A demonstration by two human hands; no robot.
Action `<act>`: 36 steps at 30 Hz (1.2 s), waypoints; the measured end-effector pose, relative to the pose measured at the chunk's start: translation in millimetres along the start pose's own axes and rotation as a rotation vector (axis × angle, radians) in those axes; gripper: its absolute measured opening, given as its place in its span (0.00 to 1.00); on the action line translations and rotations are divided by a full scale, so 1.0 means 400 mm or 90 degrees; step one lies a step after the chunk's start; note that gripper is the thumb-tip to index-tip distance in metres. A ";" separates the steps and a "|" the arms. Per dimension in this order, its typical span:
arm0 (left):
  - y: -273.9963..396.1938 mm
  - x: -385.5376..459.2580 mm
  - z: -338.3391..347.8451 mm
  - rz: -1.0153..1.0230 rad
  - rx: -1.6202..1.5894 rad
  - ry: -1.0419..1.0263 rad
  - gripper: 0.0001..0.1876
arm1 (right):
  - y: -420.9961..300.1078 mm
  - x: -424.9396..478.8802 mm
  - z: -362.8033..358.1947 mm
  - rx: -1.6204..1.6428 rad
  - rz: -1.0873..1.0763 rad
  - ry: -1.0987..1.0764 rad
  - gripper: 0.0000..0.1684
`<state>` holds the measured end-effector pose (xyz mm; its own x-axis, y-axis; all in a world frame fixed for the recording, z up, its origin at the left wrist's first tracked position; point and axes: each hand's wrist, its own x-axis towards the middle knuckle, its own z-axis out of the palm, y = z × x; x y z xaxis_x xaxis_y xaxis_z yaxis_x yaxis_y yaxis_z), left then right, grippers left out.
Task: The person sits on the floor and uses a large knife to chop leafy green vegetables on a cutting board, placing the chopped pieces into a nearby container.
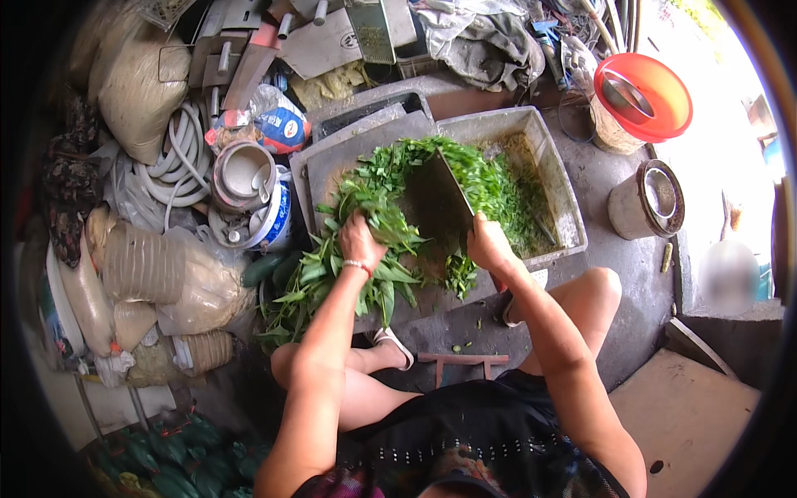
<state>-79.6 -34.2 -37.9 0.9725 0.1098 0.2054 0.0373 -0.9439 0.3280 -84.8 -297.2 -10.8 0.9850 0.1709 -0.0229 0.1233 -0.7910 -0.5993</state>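
My left hand (pixel 361 241) grips a bunch of long leafy green stems (pixel 320 264) that trail toward me over the near left side of a dark chopping board (pixel 339 165). In my right hand (pixel 489 241) is the handle of a wide cleaver (pixel 439 196), its broad dark blade reaching away from me across the board. Chopped greens (pixel 405 152) lie along the far side of the board. More cut greens (pixel 498 187) are heaped right of the blade, in a grey plastic tub (pixel 563 180). The blade hides part of the board.
At right stand a red basin (pixel 675 103) on a bucket and a dirty white bucket (pixel 629 205) holding a metal bowl. Left are a paint pail (pixel 277 215), a coiled hose (pixel 177 162) and filled sacks (pixel 143 99). A small stool (pixel 464 359) is between my legs.
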 end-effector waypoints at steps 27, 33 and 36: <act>0.076 -0.031 0.044 0.008 0.105 0.044 0.46 | 0.048 -0.202 -0.056 0.046 -0.015 -0.132 0.11; 0.121 -0.074 -0.037 0.092 -0.055 -0.018 0.36 | -0.026 0.001 -0.179 0.035 -0.072 0.040 0.09; 0.100 -0.033 -0.067 -0.014 -0.125 0.011 0.24 | -0.213 0.012 -0.245 0.125 -0.100 0.067 0.08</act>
<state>-96.9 -65.1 -2.8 0.9676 0.1367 0.2122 0.0109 -0.8623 0.5062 -78.9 -286.5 118.7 0.9641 0.2120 0.1600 0.2599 -0.6291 -0.7326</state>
